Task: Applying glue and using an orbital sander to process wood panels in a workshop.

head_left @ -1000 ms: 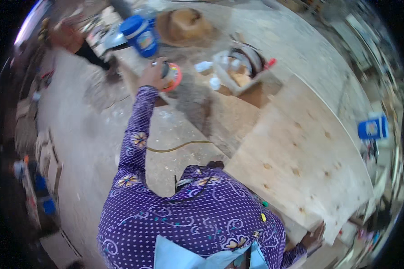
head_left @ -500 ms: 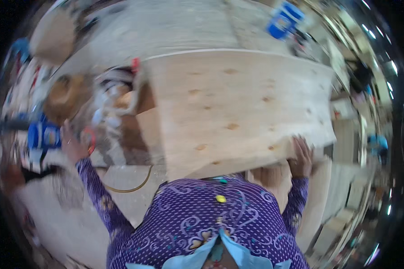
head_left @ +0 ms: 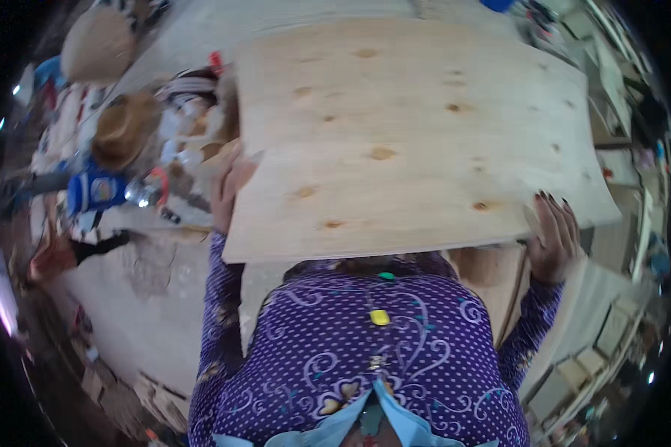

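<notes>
Gripping plywood sheet (head_left: 417, 127), left hand (head_left: 230, 190), right hand (head_left: 553, 237).

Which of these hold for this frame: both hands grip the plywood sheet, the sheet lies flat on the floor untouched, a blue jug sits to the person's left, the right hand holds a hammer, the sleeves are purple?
1. Both hands grip the plywood sheet. True: the left hand is at its left edge, the right hand at its right corner.
2. The sheet lies untouched on the floor. False: it is held in front of the person's chest.
3. A blue jug sits to the person's left. True.
4. The right hand holds a hammer. False: it holds only the sheet.
5. The sleeves are purple. True, with a pale pattern.
</notes>
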